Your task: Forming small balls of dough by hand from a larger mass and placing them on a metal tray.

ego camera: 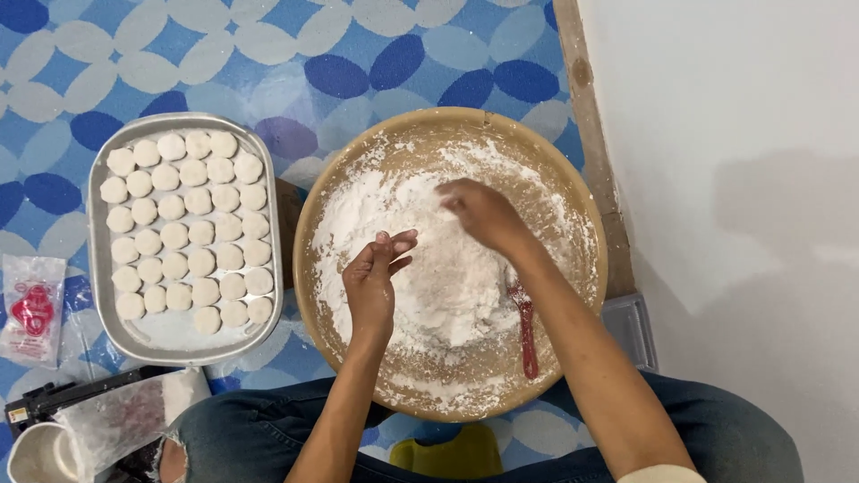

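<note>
White flour heap (447, 277) fills the round wooden bowl (309, 268); right hand (483, 213) digs in at twelve o'clock, fingers curled, closure unclear. Left hand (374, 282) hovers at nine o'clock, fingers pressed together, nearer the metal tray of pale dough discs (183, 233).

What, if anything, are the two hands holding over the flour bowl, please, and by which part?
It cannot be told for sure. The left hand has its fingertips pinched together, perhaps on a small bit of dough; the right hand rests in the flour, nothing visibly gripped.
</note>
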